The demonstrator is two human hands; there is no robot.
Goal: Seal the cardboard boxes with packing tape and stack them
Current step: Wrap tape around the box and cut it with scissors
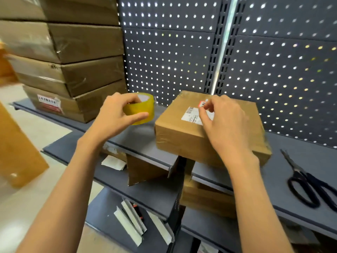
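The small brown cardboard box (209,128) sits on the grey metal shelf (138,145). Left of it, the left hand (116,115) has its grip around a yellowish roll of packing tape (141,110). The right hand (226,123) pinches at the box's white label, perhaps the tape end. Taping seems to be starting; next, pull tape across the box top.

One view only, from a wide-angle camera worn on the person's head. It looks forward and down along both forearms onto a dark grey shelf (138,143) at close range, facing a perforated back panel (164,52) that fills the upper right. The lens bends straight edges near the borders, and the left margin is blurred, so what stands there is hard to read. Lower shelves show beneath, toward the bottom edge. The hands sit near the frame's middle, the stacked boxes (69,57) at upper left, and the scissors (308,185) at the right edge.
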